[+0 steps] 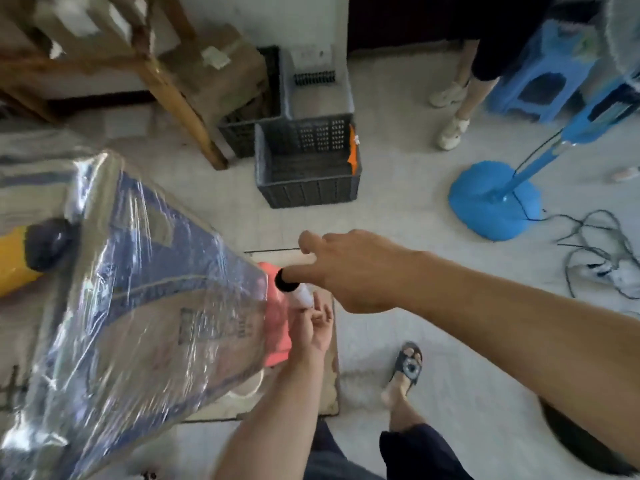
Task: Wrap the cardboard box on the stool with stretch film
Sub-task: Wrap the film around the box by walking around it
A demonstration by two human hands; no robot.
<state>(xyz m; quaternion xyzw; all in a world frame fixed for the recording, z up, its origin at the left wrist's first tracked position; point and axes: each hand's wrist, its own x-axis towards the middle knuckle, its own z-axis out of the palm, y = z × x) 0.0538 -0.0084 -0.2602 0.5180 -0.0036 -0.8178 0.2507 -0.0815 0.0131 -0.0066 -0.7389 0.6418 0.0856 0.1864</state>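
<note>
A large cardboard box [145, 306] with blue print fills the left side, tilted, and glossy stretch film covers its top and sides. It rests on a pink stool [277, 337] that shows at the box's right corner. Just beside that corner is the stretch film roll [300, 295], small and white with a black end cap. My right hand [349, 271] comes from the right and holds the roll's capped upper end. My left hand [317, 329] reaches up from below and grips the roll's lower end. Film runs from the roll onto the box.
A yellow object with a dark end [31, 254] lies at the box's left. Grey crates [308, 164] stand ahead beside a wooden frame leg [180, 102]. To the right are a blue fan base [495, 199], loose cables [595, 251], a blue plastic stool [543, 77] and another person's legs [457, 109]. My sandalled foot [405, 372] is below.
</note>
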